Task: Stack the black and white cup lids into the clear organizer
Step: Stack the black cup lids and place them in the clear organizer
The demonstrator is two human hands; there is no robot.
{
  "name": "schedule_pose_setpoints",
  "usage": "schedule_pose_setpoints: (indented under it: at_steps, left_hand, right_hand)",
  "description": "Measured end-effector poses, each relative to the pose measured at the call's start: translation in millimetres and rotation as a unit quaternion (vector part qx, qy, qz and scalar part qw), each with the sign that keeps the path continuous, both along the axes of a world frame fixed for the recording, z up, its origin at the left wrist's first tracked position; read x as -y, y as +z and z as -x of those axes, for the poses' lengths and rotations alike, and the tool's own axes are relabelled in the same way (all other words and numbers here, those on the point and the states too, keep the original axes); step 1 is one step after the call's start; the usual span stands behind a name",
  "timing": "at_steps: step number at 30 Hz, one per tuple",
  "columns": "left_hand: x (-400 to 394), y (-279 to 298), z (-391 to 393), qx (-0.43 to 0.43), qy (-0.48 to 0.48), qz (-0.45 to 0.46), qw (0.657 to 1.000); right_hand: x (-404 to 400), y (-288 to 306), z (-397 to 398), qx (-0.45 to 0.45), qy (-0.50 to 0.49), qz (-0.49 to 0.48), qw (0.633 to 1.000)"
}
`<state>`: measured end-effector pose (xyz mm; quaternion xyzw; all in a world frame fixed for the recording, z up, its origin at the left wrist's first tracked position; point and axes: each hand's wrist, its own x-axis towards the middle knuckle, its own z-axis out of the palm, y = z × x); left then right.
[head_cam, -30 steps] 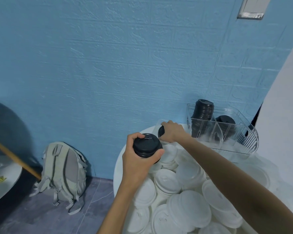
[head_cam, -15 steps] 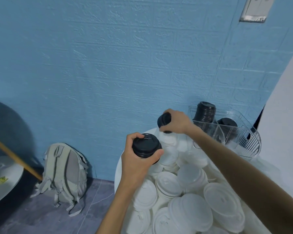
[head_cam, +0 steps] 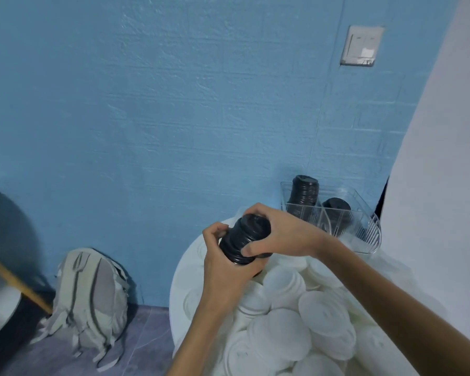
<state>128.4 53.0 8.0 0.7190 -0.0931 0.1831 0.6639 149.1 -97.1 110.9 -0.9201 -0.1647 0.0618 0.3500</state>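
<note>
Both hands' fingers curled round black lid stack [head_cam: 243, 238], left hand [head_cam: 223, 263] below, right hand [head_cam: 280, 234] on top

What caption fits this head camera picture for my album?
Both hands, left hand and right hand, grip a stack of black plastic cup lids above scattered white lids.

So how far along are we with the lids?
Two black stacks already stand in the clear organizer. Both the left hand and right hand grip another black lid stack. The white lids heaped on the table remain unsorted.
</note>
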Motion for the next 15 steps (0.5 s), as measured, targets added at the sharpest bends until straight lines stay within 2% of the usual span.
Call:
schedule_pose_setpoints:
  at_steps: [4, 7, 11, 15]
  left_hand:
    - [15, 8, 10, 0.021, -0.044, -0.034, 0.998]
    - [24, 7, 15, 0.037, -0.031, -0.031, 0.998]
    - [35, 5, 23, 0.056, -0.032, -0.033, 0.997]
    - [48, 17, 31, 0.075, -0.057, -0.018, 0.995]
  right_hand:
    - [4, 1, 16, 0.040, -0.013, 0.035, 0.999]
    - [2, -4, 29, 0.071, -0.016, 0.035, 0.997]
    - [18, -17, 37, 0.026, -0.005, -0.075, 0.997]
    - [33, -27, 53, -0.002, -0.048, -0.282, 0.958]
